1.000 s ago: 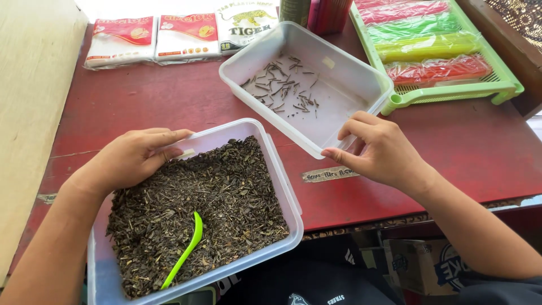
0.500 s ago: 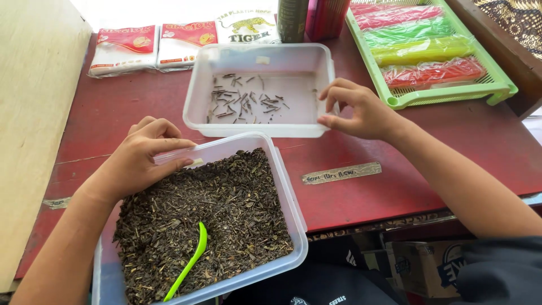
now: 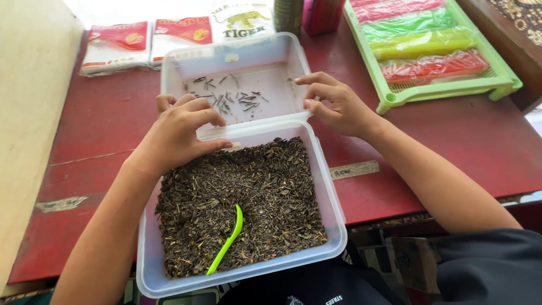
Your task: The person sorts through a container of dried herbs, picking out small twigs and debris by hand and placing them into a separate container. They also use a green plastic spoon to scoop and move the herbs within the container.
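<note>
My left hand and right hand each pinch the near rim of the stem tray, which butts against the leaf tub overhanging the table; a nudge could tip it.

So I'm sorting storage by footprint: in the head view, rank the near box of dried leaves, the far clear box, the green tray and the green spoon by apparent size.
1. Near box of dried leaves, though closest to the camera.
2. Far clear box and green tray: too alike, tray partly cropped.
3. Green spoon.
</note>
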